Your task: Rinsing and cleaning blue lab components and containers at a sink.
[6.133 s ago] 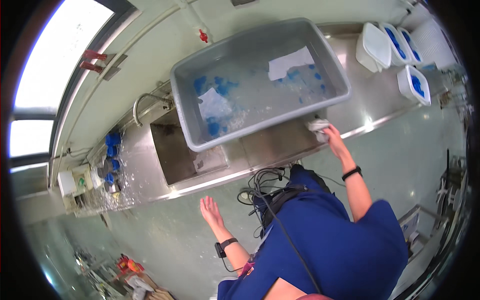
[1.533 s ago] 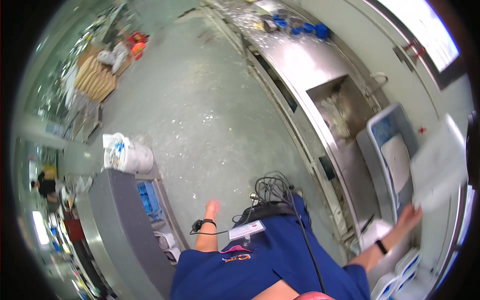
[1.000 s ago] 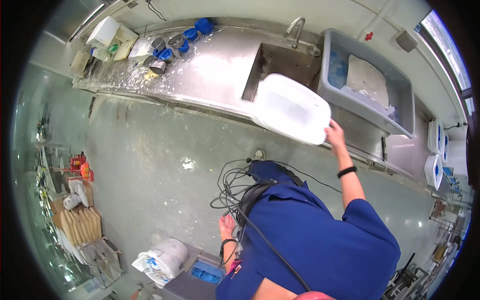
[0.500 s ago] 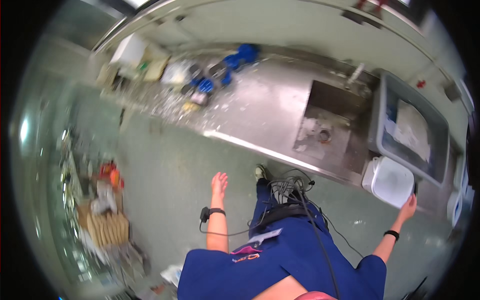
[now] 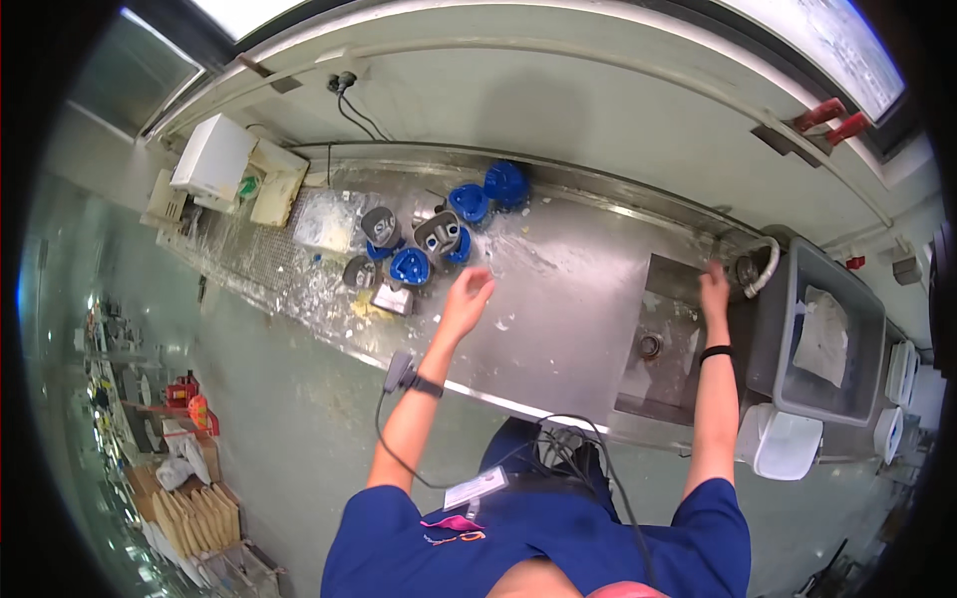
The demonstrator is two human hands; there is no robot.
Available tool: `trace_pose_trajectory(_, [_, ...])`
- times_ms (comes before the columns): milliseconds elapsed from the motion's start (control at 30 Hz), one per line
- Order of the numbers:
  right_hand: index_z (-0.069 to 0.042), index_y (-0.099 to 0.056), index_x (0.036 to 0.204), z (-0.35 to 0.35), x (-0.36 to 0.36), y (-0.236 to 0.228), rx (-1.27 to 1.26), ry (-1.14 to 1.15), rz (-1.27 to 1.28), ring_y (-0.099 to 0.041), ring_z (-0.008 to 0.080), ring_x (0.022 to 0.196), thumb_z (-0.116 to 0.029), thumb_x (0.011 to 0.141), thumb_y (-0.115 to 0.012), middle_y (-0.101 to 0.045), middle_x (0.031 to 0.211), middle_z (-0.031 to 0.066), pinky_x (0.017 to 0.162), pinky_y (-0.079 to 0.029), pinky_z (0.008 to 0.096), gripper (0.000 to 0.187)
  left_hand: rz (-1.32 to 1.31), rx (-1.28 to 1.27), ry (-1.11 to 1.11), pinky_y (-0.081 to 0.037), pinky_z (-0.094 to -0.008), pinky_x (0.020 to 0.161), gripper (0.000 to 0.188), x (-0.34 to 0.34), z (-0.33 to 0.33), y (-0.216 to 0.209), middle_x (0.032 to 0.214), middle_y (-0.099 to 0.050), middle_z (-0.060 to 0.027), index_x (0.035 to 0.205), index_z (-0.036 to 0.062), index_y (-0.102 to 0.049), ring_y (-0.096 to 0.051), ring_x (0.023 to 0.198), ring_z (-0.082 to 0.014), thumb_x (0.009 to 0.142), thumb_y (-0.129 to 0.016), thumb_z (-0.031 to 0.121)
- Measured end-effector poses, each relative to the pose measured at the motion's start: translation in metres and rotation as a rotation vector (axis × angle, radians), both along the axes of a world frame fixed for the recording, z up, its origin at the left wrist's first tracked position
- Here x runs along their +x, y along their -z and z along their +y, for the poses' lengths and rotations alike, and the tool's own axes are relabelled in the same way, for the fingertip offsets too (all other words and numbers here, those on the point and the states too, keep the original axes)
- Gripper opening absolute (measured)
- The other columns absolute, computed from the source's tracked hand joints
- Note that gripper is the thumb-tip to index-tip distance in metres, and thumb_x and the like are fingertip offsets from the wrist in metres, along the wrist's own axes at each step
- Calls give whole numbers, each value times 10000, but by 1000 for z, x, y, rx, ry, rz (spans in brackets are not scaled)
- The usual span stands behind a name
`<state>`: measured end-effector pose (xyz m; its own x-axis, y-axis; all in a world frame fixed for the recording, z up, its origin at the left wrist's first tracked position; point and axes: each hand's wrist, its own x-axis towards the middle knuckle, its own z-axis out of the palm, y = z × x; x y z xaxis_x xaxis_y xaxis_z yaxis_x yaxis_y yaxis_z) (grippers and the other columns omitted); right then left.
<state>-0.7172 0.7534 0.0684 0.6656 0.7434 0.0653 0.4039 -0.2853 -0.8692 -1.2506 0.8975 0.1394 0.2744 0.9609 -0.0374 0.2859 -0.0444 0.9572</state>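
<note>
My left hand (image 5: 467, 302) is over the steel counter (image 5: 553, 329), just right of a group of blue and grey moulded parts; its fingers are apart and hold nothing. Nearest to it are a blue round part (image 5: 410, 266) and a grey part with two holes (image 5: 439, 234). My right hand (image 5: 714, 291) reaches over the steel sink (image 5: 653, 384), close to the curved tap (image 5: 766, 269). Its fingers point away from me, a little blurred, with nothing visible in them. More blue parts (image 5: 506, 184) stand against the back of the counter.
Right of the sink sits a grey tub (image 5: 768, 339) with a white sheet (image 5: 822, 339) inside. A white container (image 5: 788, 446) juts over the front edge. At the counter's far left are a white box (image 5: 212, 154) and whitish debris. Cardboard (image 5: 199, 518) lies at lower left; a cable hangs before me.
I have come closer to the counter. My left hand rose from over the floor to the counter beside the blue parts. My right hand left the white container's edge and is now over the sink.
</note>
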Motion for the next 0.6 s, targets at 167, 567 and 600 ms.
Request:
trace_pose_trajectory(167, [-29,-597,1277,-1,-176,-6,-159,-262,230,-571,225,1209,-50,809,-625,-643,1226,134,999,-443,328,469,443,474,-133,-438,-441,974,655,51,156,-22,1199,-565,-213,1242,7,-528,-518,1163,-366,723,-808,291])
trace_pose_trajectory(567, [17,-451,1347,-26,48,-7,87,676,-235,-556,231,895,-71,812,-582,-611,1020,106,827,-462,374,558,790,378,-167,-496,-543,879,973,140,209,27,1309,-410,-252,1374,95,-340,-498,1114,-492,580,-842,347])
trace_pose_trajectory(600, [13,-490,1274,12,13,-14,114,448,-6,-568,222,951,-51,791,-574,-618,1087,140,834,-463,342,494,788,390,-185,-484,-517,904,925,121,206,25,1260,-456,-244,1347,92,-384,-515,1106,-462,580,-838,336])
